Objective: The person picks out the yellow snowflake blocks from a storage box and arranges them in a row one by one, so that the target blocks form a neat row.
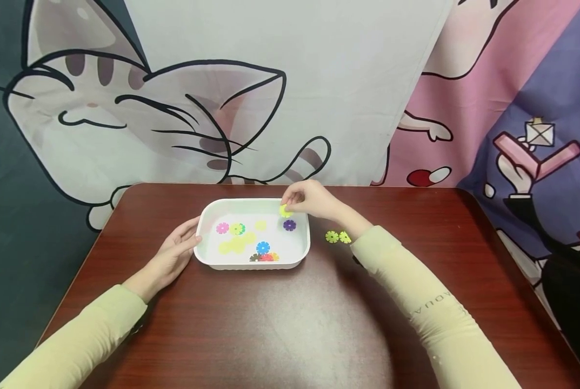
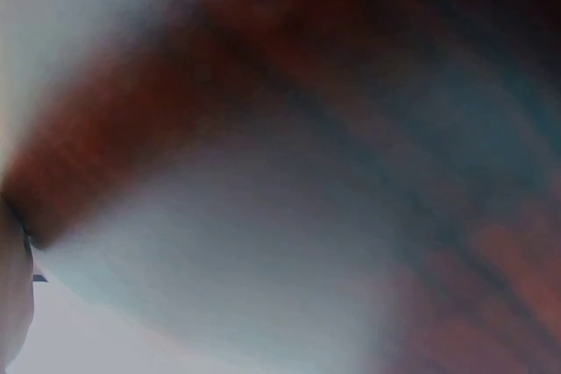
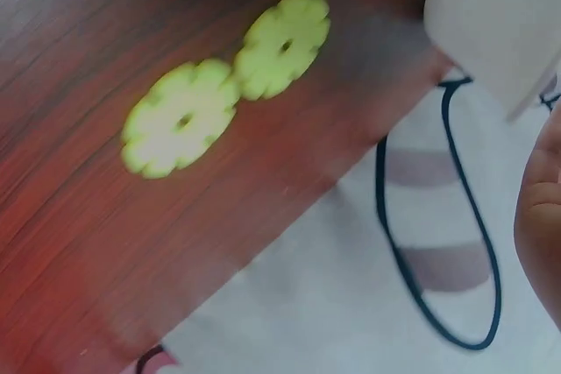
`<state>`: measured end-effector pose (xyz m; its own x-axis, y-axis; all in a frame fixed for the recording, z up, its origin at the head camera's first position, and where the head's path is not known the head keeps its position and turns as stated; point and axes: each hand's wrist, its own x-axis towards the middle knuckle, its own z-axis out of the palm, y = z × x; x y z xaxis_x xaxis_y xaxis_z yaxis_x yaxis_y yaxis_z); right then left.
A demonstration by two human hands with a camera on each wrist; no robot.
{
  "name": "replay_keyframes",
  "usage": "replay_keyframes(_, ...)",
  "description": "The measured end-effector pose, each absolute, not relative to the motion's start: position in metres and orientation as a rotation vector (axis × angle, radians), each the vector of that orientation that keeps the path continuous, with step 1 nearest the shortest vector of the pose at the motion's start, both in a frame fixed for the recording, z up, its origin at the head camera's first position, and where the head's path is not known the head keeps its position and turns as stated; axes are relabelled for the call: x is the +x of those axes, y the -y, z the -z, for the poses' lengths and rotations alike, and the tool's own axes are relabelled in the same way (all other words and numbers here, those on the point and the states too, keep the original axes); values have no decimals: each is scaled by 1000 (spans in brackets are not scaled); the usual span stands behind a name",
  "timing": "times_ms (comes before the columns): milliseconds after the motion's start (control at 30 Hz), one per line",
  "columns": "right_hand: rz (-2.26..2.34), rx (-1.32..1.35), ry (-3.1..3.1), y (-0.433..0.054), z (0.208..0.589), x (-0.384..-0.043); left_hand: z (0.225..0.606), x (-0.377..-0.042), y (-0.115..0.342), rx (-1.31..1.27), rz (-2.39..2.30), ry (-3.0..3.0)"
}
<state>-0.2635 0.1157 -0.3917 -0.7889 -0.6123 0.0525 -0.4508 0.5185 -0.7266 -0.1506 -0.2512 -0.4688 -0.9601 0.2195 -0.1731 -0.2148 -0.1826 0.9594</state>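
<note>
On the table sits a white plastic tray (image 1: 251,266) with flower-shaped notched discs lying in it. My left hand (image 1: 173,251) grips the tray's left side, the thumb over the rim. Over the tray's far right corner, my right hand (image 1: 311,199) pinches a yellow notched disc (image 1: 285,211) between thumb and fingers. Just below it in the tray lies a purple disc (image 1: 289,225). Others in there include a pink disc (image 1: 222,228), a blue disc (image 1: 262,247) and several yellow ones. The left wrist view is mostly blurred.
Two yellow-green discs (image 3: 180,118) lie touching on the wooden table (image 1: 251,324), right of the tray and near my right forearm. A cloth with cartoon cats (image 1: 173,124) hangs behind the table's far edge.
</note>
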Motion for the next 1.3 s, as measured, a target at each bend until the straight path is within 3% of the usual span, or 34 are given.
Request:
replay_keyframes(733, 1250, -598, -2631, -236, 409, -255, 468, -150, 253, 9, -2214, -1802)
replay_keyframes(1300, 1178, -536, -2549, -283, 440, -232, 471, -151, 253, 18, -2217, -1800)
